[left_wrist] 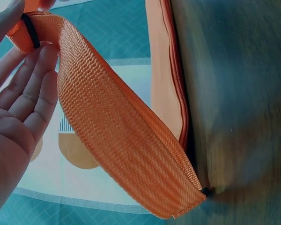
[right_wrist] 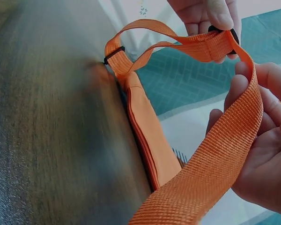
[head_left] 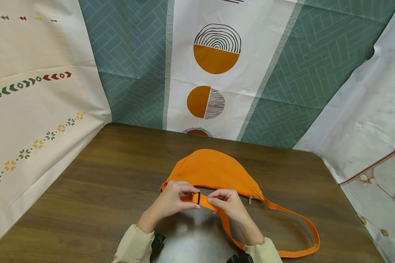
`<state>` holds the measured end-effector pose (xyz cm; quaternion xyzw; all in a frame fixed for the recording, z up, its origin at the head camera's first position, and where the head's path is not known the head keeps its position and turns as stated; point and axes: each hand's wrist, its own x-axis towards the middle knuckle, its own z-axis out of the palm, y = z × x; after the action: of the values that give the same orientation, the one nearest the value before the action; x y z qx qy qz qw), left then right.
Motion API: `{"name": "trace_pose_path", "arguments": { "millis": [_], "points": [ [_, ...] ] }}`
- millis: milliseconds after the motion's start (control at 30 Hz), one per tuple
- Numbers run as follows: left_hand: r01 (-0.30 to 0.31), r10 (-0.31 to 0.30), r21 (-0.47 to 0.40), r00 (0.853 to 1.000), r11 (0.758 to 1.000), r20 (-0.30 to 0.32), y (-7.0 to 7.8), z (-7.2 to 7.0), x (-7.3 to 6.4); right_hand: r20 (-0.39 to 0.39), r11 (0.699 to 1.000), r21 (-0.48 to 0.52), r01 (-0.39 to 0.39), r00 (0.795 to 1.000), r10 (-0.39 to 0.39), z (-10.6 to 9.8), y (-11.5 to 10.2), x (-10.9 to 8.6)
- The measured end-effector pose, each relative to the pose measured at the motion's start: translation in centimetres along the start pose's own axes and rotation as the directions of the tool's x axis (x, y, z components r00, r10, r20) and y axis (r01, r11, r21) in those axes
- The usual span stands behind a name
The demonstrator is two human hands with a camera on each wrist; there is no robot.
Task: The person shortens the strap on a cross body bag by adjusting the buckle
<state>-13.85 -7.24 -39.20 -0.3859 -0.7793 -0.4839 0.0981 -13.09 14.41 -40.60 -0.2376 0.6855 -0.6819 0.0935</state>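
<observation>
Pinching strap (left_wrist: 117, 126) at slider (head_left: 198, 198) with left hand (head_left: 172, 199), farther along with right hand (head_left: 230, 205), just in front of bag (head_left: 210, 168). Likely handles light, limp, hardly slippery given coarse weave; best held at firmer slider.

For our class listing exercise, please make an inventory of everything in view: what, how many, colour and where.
Bag: one, orange, flat-edged side toward the person, on the table
Strap: one, orange, looping from the bag to the hands
Buckles: two, black, on the strap, one at the left hand, one near the bag
Zip pull: at least one, silvery, by the bag's right end
Table: one, brown, beneath
Cloths: three, green-and-white behind, cream left, whitish right
Wrist pieces: two, black, by the cuffs
Sleeves: two, cream, bottom edge
Hands: two, left and right, both holding the strap
</observation>
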Motion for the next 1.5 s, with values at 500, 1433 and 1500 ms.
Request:
{"name": "trace_pose_path", "arguments": {
  "millis": [500,1433,1500],
  "points": [
    [0.022,-0.028,0.056,0.994,0.998,0.103,1.0,0.4,0.6,0.020,1.000,0.001,0.024,1.000,-0.024,1.2,-0.3,0.5],
    [0.047,-0.057,0.072,0.989,0.996,0.134,0.6,0.3,0.3,0.097,0.995,0.092,-0.045,0.995,0.036,-0.3,-0.2,-0.7],
    [0.053,-0.063,0.070,0.988,0.996,0.138,0.7,0.5,0.4,0.112,0.992,0.118,-0.042,0.993,0.029,-0.1,-0.3,-0.7]
  ]
}}
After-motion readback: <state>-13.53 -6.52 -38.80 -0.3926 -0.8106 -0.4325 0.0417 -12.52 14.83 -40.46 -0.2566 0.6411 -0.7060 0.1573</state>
